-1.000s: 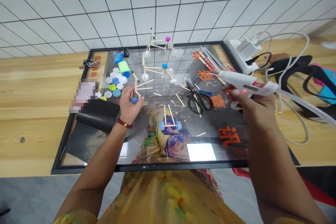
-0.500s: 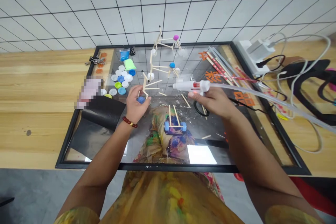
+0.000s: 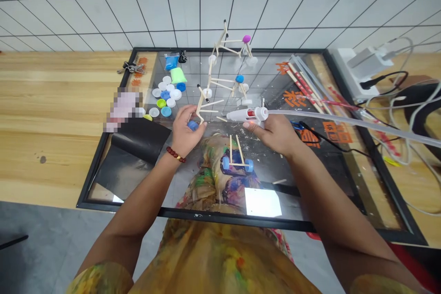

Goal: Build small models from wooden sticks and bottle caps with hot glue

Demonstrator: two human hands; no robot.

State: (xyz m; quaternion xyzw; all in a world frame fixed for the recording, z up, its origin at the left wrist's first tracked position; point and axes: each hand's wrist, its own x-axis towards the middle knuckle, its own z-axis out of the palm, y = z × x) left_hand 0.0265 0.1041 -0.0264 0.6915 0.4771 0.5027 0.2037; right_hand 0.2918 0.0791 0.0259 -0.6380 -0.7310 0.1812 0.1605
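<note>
My left hand (image 3: 186,131) pinches a wooden stick frame (image 3: 201,106) with a blue bottle cap (image 3: 193,125) at its base. Two of the frame's sticks point right, and one dark-tipped stick rises upward. My right hand (image 3: 280,135) is wrapped round a white hot glue gun (image 3: 246,114), with a long clear glue stick (image 3: 320,120) in its back. The nozzle points left, close beside the free end of the lower stick; I cannot tell if they touch. In front of both hands lies a stick piece (image 3: 237,164) with blue caps at its ends.
Two stick models, one with a blue ball (image 3: 240,79) and one with a pink ball (image 3: 246,38), stand at the back. Loose bottle caps (image 3: 166,111) and black sheet (image 3: 141,140) lie left. A power strip (image 3: 346,71), cables and wrapped sticks (image 3: 303,83) are at right.
The glue gun has moved left, so its nozzle is nearer the stick frame's ends. My left hand keeps its hold on the frame. The whole view has shifted slightly.
</note>
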